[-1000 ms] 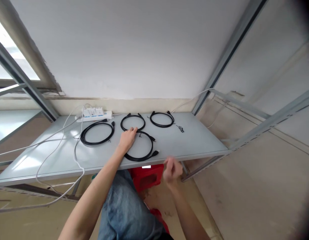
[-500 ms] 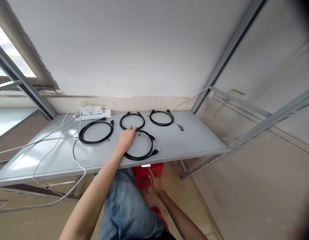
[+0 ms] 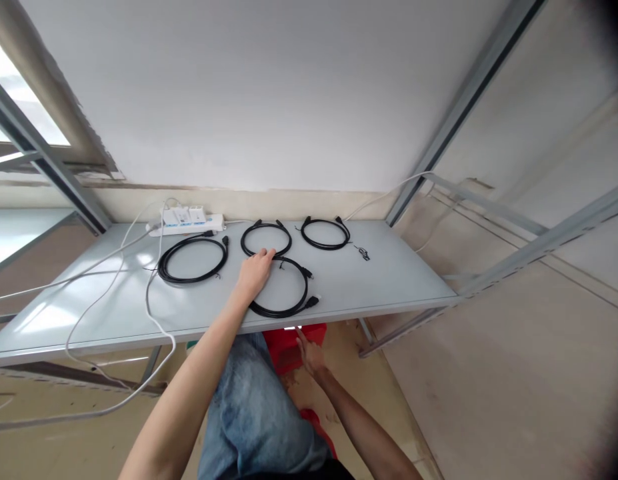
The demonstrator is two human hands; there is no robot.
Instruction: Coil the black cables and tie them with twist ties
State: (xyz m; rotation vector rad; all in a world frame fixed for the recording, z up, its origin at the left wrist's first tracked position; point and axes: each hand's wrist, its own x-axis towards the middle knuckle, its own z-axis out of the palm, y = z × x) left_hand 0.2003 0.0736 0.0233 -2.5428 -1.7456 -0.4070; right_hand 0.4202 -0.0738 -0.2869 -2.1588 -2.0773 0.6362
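Note:
My left hand (image 3: 257,272) rests over the left side of a coiled black cable (image 3: 283,313) near the table's front edge, its fingers closed on the coil. Just behind it lies a second black coil (image 3: 266,227). Below the table edge, my right hand (image 3: 309,353) has its index finger stretched toward a small bright white object (image 3: 292,327) on a red stool (image 3: 281,350). Another black coil (image 3: 193,260) is at the left, and one more (image 3: 325,235) at the back right.
A white power strip (image 3: 186,223) with plugs stands at the back left, and white cords (image 3: 156,320) hang over the front edge. A small black tie (image 3: 363,253) lies to the right. Metal posts (image 3: 439,133) flank the grey table (image 3: 389,287).
The camera view has shifted slightly. My right hand has moved slightly up toward the table edge, while my left hand stays on the cable.

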